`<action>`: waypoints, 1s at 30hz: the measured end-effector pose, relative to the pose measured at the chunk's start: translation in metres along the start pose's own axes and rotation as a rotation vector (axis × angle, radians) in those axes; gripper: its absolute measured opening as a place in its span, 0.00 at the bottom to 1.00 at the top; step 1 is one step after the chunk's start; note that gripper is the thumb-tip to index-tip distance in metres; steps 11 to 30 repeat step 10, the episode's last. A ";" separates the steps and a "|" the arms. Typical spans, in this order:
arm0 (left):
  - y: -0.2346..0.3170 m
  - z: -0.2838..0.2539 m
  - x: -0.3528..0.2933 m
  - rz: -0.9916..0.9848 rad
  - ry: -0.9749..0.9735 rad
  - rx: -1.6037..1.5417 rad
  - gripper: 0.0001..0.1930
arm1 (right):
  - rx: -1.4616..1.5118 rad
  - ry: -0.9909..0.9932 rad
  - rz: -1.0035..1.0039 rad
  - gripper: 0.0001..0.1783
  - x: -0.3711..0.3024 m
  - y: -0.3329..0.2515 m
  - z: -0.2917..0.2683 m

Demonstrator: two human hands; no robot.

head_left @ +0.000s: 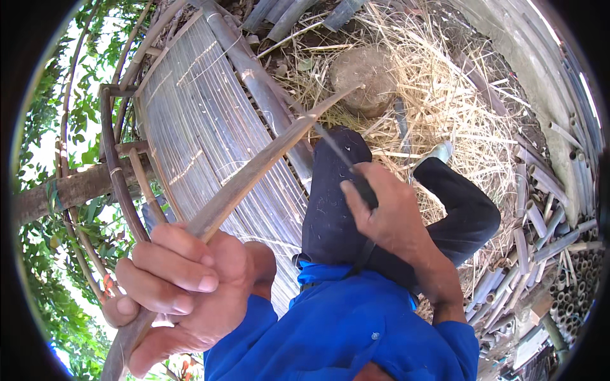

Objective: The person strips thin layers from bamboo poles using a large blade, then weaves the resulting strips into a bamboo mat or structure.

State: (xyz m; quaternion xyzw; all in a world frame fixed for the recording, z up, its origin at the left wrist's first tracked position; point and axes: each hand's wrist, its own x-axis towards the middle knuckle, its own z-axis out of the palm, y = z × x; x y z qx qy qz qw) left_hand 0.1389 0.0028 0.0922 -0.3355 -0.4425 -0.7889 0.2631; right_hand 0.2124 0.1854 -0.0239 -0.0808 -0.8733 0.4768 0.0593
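My left hand [190, 286] is wrapped round a long brown wooden stick [260, 168], raised close in front of me at the left. The stick slants up to the right and narrows to a thin tip above the straw. In my right hand [397, 213] is a knife [335, 147], with its dark handle in my fist. Its narrow grey blade points up and left and meets or crosses the stick near the tapered end; whether it touches I cannot tell. Below the knife is my thigh in dark trousers [333, 203].
A bamboo slat bench [210, 120] lies to my left, edged by a thick bamboo pole [251, 73]. Straw and shavings [445, 89] cover the ground around a round wooden stump [363, 79]. Cut bamboo pieces [540, 222] are piled at the right beside a pale ledge [530, 70].
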 end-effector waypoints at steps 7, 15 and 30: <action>-0.005 0.002 -0.012 0.040 -0.021 0.016 0.34 | 0.005 0.096 -0.345 0.14 0.004 -0.025 0.007; 0.007 -0.003 -0.008 0.041 -0.101 0.067 0.34 | -0.035 0.006 -0.323 0.14 0.010 -0.021 0.009; 0.007 -0.003 -0.008 0.041 -0.101 0.067 0.34 | -0.035 0.006 -0.323 0.14 0.010 -0.021 0.009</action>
